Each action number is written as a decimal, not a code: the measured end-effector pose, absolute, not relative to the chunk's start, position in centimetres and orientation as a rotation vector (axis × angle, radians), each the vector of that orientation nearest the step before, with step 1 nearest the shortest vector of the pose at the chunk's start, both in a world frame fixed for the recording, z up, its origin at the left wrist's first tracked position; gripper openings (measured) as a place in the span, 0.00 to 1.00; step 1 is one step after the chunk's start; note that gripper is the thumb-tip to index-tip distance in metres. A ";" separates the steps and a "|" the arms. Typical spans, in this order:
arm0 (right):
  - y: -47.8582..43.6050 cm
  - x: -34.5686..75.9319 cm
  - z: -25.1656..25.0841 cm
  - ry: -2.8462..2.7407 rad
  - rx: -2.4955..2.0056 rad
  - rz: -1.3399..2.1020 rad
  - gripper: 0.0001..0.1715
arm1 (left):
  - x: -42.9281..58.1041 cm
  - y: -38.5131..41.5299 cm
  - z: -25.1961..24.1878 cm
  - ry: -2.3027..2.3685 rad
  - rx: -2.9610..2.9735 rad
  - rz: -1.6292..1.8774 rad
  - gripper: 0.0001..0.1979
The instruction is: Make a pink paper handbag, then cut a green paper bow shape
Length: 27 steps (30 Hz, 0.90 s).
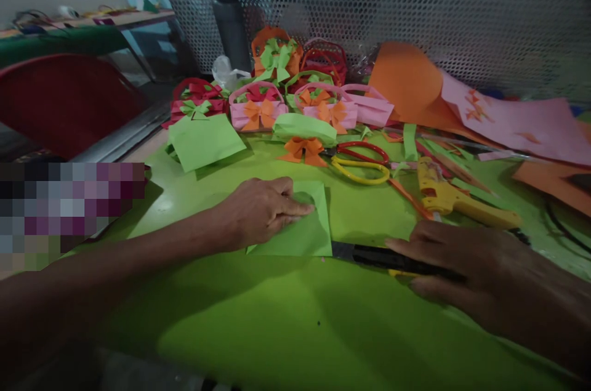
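Observation:
A folded-looking piece of light green paper (pixel 318 228) lies flat on the green tabletop in front of me. My left hand (pixel 265 209) presses down on it, with the index finger stretched out and the other fingers curled. At the paper's lower right corner is the blade end of a black-handled utility knife (pixel 369 254), pointing left. My right hand (pixel 443 262) grips the knife's handle, low over the table; its back end is hidden by the hand. Behind the paper are an orange paper bow (pixel 303 151) and scissors (pixel 360 163) with red and yellow handles.
A yellow glue gun (pixel 455 197) lies to the right among paper strips. Several small paper bags with bows, such as a pink bag (pixel 258 114), stand at the back. Another green paper piece (pixel 205 141) is at left. Orange sheets (pixel 406 80) lean against the perforated metal panel (pixel 369 3).

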State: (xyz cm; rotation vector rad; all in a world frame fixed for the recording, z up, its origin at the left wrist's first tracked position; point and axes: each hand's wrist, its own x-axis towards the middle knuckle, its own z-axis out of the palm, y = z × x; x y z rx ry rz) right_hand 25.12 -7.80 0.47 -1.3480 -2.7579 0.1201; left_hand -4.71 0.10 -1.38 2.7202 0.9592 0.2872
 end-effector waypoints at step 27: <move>-7.6 24.9 0.3 -2.750 -1.351 0.107 0.19 | -4.4 -0.4 -1.0 1.042 2.725 0.198 0.15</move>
